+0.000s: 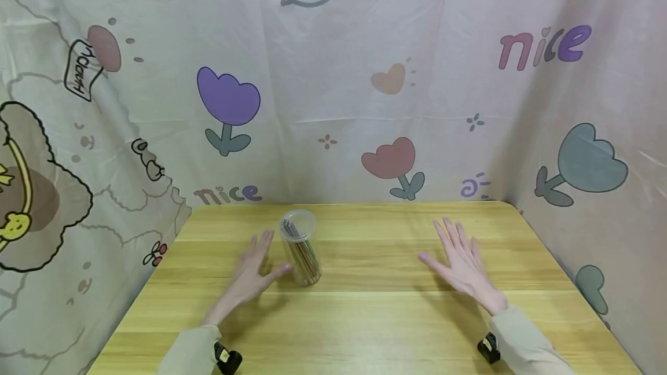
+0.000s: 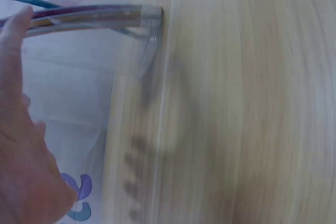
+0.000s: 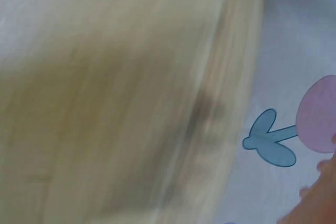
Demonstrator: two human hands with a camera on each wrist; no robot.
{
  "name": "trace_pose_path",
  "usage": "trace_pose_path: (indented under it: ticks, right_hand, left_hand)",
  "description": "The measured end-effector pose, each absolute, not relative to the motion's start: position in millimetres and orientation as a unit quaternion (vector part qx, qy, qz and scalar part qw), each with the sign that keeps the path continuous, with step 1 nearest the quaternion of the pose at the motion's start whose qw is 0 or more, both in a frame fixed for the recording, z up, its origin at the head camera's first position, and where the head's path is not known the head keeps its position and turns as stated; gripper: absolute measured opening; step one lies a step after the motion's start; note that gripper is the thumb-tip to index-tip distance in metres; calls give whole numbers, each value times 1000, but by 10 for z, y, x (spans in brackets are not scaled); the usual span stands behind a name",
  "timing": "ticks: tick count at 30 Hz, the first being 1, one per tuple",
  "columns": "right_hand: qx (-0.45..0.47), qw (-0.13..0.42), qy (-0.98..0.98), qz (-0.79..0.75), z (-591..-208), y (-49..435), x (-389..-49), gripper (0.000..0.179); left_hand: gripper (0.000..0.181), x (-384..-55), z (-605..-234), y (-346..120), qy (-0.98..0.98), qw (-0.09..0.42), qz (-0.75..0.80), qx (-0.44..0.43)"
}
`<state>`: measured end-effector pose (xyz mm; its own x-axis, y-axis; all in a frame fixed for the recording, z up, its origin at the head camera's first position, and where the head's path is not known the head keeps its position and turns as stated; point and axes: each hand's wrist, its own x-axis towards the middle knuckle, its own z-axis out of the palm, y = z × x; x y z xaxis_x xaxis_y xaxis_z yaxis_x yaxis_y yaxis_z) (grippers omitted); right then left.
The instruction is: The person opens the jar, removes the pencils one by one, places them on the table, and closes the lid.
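A clear plastic cylinder stands upright on the wooden table, left of the middle. Inside it leans a bundle of thin coloured sticks, probably pencils by their look, also seen sideways in the left wrist view as long thin sticks. My left hand is spread beside the cylinder on its left, thumb pointing at its lower side. Over the right part of the table my right hand is held with fingers spread and nothing in it. Only a sliver of the right hand shows in the right wrist view.
The light wooden table reaches back to a printed cloth with flowers and hearts, which also hangs along both sides. Black wrist devices sit at the left cuff and the right cuff.
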<state>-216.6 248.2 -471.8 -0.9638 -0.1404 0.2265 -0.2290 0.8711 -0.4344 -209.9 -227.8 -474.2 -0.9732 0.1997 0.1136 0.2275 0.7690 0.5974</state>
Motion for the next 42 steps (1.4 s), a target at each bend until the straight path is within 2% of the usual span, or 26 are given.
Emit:
trace_pose_path:
  ticks: [6, 13, 20, 27, 36, 42]
  right_hand:
    - [170, 101, -926, 321, -4635, 2393, -2225, 93]
    - [194, 72, -893, 399, -4601, 2282, -2259, 90]
    - [217, 61, -851, 474, -4564, 2193, -2251, 78]
    - [228, 77, -826, 509, -4549, 2146, -2228, 70]
    - [258, 75, -801, 535, -4447, 1994, -2198, 65]
    - [289, 63, -789, 539, -4348, 1897, -2171, 62]
  left_hand:
    - [106, -2138, -4728, -2168, -894, -21, -433, -110]
    - [105, -2225, -4728, -2078, -859, -17, -502, -104]
    - [102, -2291, -4762, -1976, -811, -2, -562, -159]
    - [97, -2278, -4791, -1886, -800, -8, -577, -164]
    - [96, -2245, -4785, -1726, -809, -16, -557, -188]
    - [92, -2184, -4767, -1636, -807, -41, -556, -196]
